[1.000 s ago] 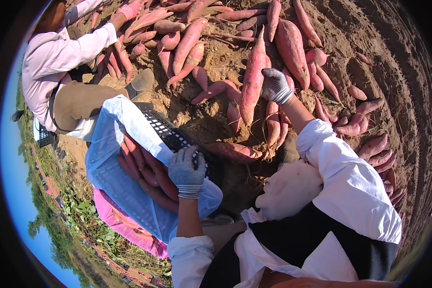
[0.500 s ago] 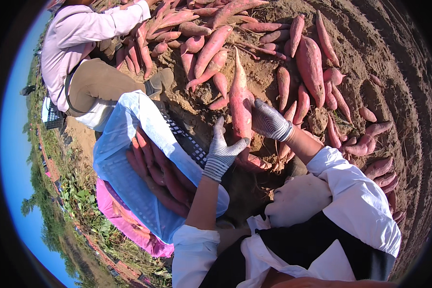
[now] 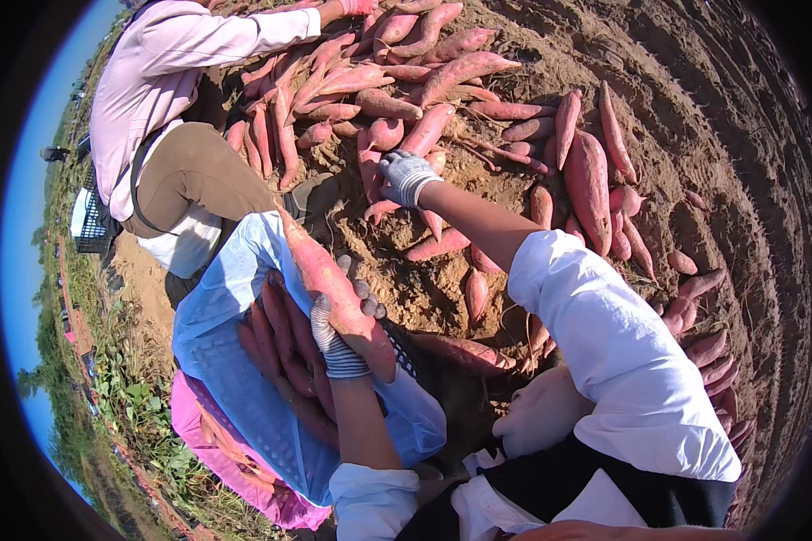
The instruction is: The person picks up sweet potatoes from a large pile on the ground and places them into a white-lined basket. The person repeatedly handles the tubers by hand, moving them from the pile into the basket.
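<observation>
A long pink-red sweet potato [image 3: 332,284] lies in my left hand [image 3: 338,338], whose gloved fingers wrap round its underside. This root is tilted over the edge of a crate lined with a pale blue bag [image 3: 209,347]; several sweet potatoes [image 3: 289,338] rest inside the liner. My right hand [image 3: 407,178], in a striped glove with grey fingertips, reaches out to the pile and curls over another sweet potato [image 3: 428,132] on the soil. Part of that root is hidden beneath the glove.
Beside the blue liner sits a pink bag [image 3: 235,464] with more roots. A co-worker in a pink top [image 3: 167,68] crouches at the far left, one gloved hand [image 3: 358,7] at the heap. A large sweet potato [image 3: 588,185] and several smaller ones lie rightward on furrowed soil.
My left hand has carried the long sweet potato leftward from the ground to above the lined crate. My right hand has let go of it and moved up-left onto another root.
</observation>
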Available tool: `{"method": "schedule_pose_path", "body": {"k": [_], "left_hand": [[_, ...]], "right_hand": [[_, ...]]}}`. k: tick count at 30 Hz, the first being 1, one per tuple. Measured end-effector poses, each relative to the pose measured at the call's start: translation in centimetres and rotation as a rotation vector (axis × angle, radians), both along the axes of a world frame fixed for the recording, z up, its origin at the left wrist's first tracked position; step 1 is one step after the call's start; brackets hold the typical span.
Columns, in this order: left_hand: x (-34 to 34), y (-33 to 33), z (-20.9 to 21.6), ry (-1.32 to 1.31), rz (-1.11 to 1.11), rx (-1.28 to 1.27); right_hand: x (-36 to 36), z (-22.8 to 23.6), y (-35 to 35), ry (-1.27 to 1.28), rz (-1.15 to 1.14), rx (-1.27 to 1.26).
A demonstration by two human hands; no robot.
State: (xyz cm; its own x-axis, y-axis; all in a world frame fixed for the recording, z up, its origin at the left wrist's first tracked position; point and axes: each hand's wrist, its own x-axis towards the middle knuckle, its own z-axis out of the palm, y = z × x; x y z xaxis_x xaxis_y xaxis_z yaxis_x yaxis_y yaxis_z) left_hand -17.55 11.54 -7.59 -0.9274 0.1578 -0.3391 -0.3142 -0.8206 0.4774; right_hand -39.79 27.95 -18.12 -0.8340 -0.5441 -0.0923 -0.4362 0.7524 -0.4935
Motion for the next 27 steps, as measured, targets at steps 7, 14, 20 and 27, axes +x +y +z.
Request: {"method": "schedule_pose_path", "body": {"k": [7, 14, 20, 27], "left_hand": [[0.9, -0.8, 0.6, 0.072, -0.005, 0.032], [0.3, -1.1, 0.2, 0.126, -0.028, 0.14], [0.4, 0.3, 1.9, -0.083, 0.059, -0.071], [0.4, -0.2, 0.0, 0.162, -0.06, 0.203]], "right_hand": [[1.1, -1.0, -1.5, 0.183, -0.084, 0.268], [2.6, -3.9, 8.1, 0.151, -0.764, 0.097], [3.7, -7.7, 14.9, -0.46, -0.767, -0.481], [13.7, -4.4, 16.9, -1.488, -0.677, -1.416]]}}
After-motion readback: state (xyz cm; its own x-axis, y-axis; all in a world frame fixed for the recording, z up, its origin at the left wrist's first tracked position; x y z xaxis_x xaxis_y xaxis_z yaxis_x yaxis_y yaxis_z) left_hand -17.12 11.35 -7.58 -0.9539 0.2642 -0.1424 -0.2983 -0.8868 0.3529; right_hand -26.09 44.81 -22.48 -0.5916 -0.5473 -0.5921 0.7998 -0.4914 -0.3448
